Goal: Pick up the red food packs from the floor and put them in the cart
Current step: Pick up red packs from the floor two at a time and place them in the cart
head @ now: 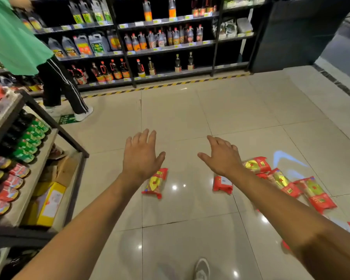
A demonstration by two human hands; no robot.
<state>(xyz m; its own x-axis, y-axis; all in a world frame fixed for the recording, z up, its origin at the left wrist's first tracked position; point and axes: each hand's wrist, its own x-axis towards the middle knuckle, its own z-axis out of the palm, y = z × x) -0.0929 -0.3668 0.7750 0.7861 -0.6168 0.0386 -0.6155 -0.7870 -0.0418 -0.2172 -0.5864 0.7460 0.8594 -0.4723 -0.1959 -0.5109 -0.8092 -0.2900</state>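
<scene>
Hovering above floor (190, 114): left hand (140, 156) and right hand (223, 156), fingers spread, gripping nothing. Red food packs (155, 183) lie flat on floor, one beneath each wrist, rest clustered toward floor's right side.

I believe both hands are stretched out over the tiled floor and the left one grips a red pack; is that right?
Not quite: in the head view the left hand is open and empty; the nearest red pack lies on the tiled floor. Both are stretched out.
</scene>
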